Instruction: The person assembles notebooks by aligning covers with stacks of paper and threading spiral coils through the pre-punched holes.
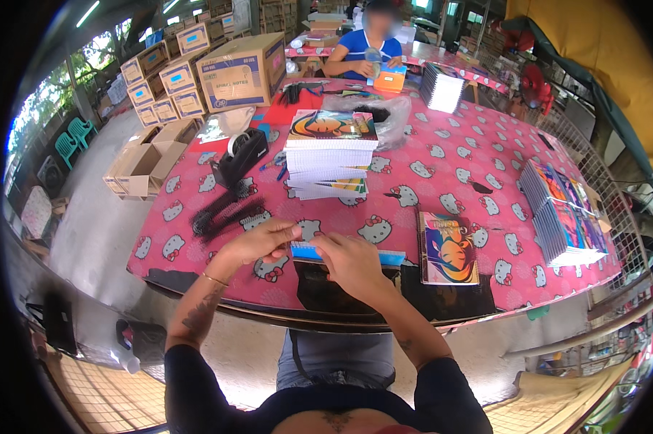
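In front of me at the near table edge lies a long, thin blue piece with a pale upper edge (pixel 389 257); I cannot tell its kind. My left hand (pixel 263 240) is just beyond its left end, thumb and fingers closed in a pinch. Over its middle is my right hand (pixel 350 265), fingers bent and closed, covering part of it. Whatever small thing the fingertips hold is hidden. To the right is a spiral notebook (pixel 449 249) with a colourful cartoon cover. Behind my hands rises a stack of spiral notebooks (pixel 330 160).
Black plastic spiral coils (pixel 225 214) lie left, before a black tape dispenser (pixel 241 158). A notebook pile (pixel 561 213) stands at the right edge. Cardboard boxes (pixel 241 71) stand behind left. Across the table, a co-worker (pixel 370 54) handles an orange item (pixel 390 79).
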Demonstrator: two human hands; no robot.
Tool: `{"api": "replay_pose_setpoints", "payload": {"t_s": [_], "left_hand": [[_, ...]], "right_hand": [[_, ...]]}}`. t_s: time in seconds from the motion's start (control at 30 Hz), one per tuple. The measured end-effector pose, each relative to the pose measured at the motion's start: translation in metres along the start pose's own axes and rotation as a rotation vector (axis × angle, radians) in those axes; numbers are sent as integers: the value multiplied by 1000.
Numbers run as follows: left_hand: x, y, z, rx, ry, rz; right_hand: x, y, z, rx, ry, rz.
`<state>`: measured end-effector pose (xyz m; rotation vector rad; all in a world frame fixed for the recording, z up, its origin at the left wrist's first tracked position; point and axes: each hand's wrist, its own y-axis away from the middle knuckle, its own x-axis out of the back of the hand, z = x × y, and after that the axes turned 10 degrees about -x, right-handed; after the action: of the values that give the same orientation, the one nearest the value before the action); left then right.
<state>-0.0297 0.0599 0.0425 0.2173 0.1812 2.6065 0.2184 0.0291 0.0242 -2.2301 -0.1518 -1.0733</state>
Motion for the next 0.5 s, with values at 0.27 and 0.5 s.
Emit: {"api": "replay_pose_setpoints", "payload": {"t_s": [0.27,0.5], "left_hand": [[-9,7,-4,-448,-495,56],[-2,6,-1,-320,-261,26]], "right_hand": [[2,-3,-3,-31,28,-24],[0,-5,-3,11,13,-11]]}}
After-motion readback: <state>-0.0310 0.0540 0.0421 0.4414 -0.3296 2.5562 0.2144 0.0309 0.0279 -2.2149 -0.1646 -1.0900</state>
